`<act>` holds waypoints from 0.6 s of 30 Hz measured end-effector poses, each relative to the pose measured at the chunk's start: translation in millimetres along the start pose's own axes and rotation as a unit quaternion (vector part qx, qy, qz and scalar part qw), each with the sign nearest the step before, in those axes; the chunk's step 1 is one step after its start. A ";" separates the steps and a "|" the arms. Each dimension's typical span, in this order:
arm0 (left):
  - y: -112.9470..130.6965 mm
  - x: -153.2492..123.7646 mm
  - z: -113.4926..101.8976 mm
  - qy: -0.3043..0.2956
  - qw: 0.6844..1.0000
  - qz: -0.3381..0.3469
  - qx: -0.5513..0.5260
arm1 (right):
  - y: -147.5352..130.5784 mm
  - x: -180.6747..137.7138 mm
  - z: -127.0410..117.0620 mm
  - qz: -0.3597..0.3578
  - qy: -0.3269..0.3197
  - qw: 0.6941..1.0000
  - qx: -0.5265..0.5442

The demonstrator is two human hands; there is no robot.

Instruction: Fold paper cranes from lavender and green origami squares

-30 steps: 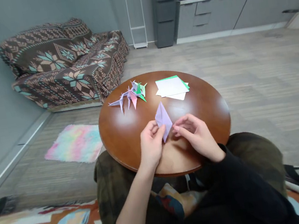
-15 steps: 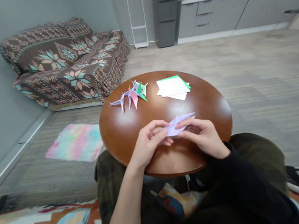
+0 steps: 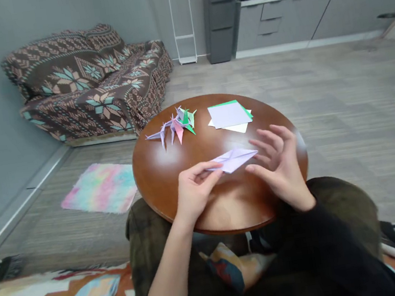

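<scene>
A folded sheet of lilac origami paper (image 3: 235, 160), shaped like a long diamond with pointed ends, is held above the near half of the round table. My left hand (image 3: 199, 186) pinches its left end between thumb and fingers. My right hand (image 3: 281, 167) is open beside the paper's right tip, its fingers spread and curved, holding nothing. Farther back on the left stand several folded paper cranes (image 3: 178, 125) in lilac, pink and green, bunched together. A stack of square paper sheets (image 3: 229, 114), lilac on top with green and white edges showing, lies at the back right.
The brown round table (image 3: 166, 187) stands right before my knees. Beyond it at left is a sofa (image 3: 92, 89) under a patterned cover, with a pastel rug (image 3: 98, 190) on the floor. Kitchen cabinets (image 3: 290, 20) and a grey fridge (image 3: 219, 16) line the far wall.
My right hand has let go of the folded paper, moved to the right and spread its fingers. The left hand keeps its hold, and the paper now shows a flatter diamond face.
</scene>
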State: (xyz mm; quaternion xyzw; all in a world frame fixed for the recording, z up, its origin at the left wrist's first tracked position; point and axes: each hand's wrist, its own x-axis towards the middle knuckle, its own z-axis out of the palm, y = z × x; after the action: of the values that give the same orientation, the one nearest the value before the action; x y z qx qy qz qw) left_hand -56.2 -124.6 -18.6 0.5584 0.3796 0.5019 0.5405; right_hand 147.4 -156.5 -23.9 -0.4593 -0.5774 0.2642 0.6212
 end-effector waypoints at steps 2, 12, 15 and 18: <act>-0.5 1.4 -3.6 -0.026 0.999 -0.017 0.012 | -1.5 4.1 -8.2 -0.044 -0.062 0.994 -0.084; -4.2 1.6 0.1 -0.071 0.997 -0.011 0.039 | 2.3 1.1 1.0 -0.076 -0.186 0.972 -0.124; -4.4 0.3 2.5 -0.066 0.997 -0.006 0.034 | 2.0 1.4 0.7 -0.060 -0.176 0.976 -0.112; -4.4 -0.8 3.7 -0.070 0.997 0.009 0.021 | 0.8 1.7 0.3 -0.042 -0.170 0.980 -0.096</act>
State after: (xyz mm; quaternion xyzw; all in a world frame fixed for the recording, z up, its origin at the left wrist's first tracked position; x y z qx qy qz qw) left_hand -52.3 -125.6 -22.7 0.6070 0.3462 0.4583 0.5492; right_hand 147.6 -154.5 -23.8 -0.4404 -0.7164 0.2554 0.4771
